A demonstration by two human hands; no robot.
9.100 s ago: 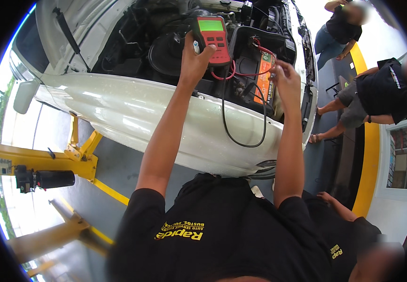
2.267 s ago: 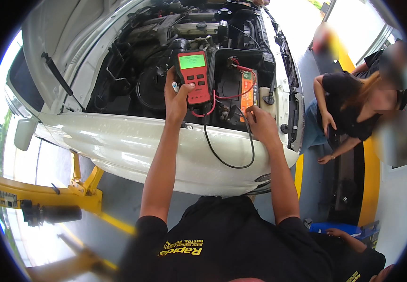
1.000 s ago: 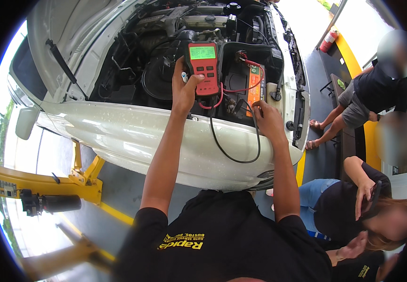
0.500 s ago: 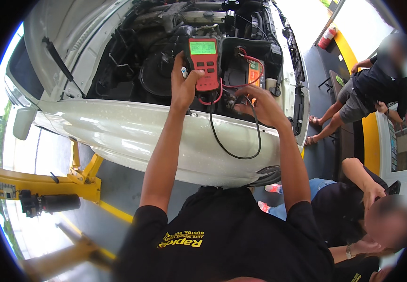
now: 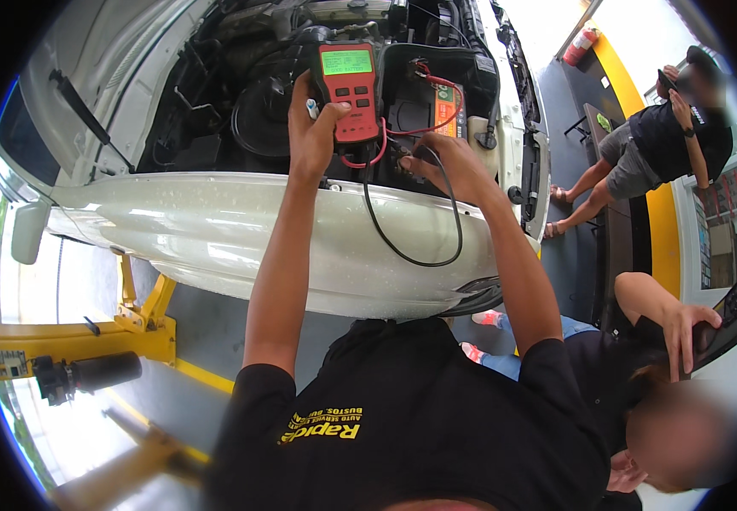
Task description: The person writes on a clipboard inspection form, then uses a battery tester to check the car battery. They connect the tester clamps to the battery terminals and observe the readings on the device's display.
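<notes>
My left hand is wrapped round a red handheld battery tester, its screen lit green and its thumb by the buttons. A slim white and blue item shows by that hand's fingers. From the tester a red cable runs to the far terminal of the car battery, which has an orange label. A black cable hangs in a loop over the fender and rises to my right hand. That hand's fingers are closed on the cable's end beside the battery's near side; the clip itself is mostly hidden.
The white car's fender lies under my forearms, beside the open engine bay. A yellow lift arm stands at lower left. One person stands at far right; another, closer, holds a phone. A fire extinguisher is behind.
My right hand's fingers have closed in at the battery's near side, with the black cable. The tester stays in my left hand. The nearer person's phone has come into view.
</notes>
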